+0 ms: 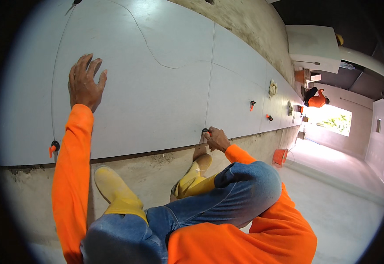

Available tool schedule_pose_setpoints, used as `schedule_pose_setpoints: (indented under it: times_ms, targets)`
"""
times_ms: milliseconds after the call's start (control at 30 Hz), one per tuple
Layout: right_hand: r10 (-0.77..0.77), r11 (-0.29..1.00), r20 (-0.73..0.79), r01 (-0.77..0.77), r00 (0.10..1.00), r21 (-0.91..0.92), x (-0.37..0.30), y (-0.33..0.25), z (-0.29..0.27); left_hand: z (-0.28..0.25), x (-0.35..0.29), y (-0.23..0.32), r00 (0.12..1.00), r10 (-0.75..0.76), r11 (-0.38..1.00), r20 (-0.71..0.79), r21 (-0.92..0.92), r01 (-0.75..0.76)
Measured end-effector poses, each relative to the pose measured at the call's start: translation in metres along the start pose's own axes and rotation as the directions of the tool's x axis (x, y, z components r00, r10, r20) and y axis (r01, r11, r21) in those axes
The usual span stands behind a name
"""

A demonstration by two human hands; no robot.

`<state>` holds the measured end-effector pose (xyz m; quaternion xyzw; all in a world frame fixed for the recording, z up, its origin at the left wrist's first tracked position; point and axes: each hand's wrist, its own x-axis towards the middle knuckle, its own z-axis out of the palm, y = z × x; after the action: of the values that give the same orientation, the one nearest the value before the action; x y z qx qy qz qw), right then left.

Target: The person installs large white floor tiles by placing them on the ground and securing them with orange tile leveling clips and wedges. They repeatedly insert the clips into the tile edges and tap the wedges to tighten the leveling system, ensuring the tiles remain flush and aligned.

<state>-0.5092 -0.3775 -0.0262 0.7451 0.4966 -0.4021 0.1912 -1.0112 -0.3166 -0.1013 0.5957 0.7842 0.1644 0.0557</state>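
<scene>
Large pale grey tiles [143, 101] lie in front of me, split by thin straight seams. My left hand [85, 83] rests on the tile at the left with its fingers spread, holding nothing. My right hand [218, 140] is closed on a small black-and-orange tile levelling knob [205, 131], at the seam close to the near edge. My fingers partly cover this knob. A second tile levelling knob [54, 148], black with an orange handle, stands on the left seam beside my left sleeve. Another dark knob [76, 1] shows at the far end of that seam.
A thin cord [156, 61] runs loosely across the tiles. Farther right are more knobs [252, 105] and a crumpled pale cloth or bag [272, 88]. An orange-red bucket [280, 157] stands on the floor. Another person [317, 100] in orange crouches at the far right. My yellow boots [119, 189] are below the tile edge.
</scene>
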Motion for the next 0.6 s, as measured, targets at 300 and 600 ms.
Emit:
schedule_pose_setpoints:
  times_ms: [300,600]
  targets:
    - [-0.486,0.660,0.174,0.490,0.857,-0.569,0.014,0.007,-0.022,0.002,0.000,-0.002,0.999,0.024,1.000,-0.026,0.004,-0.023]
    - [-0.441,0.487,0.369,0.563,0.818,-0.667,0.021,-0.009,-0.033,0.002,0.000,0.000,0.999,0.024,0.999,-0.033,0.033,-0.023]
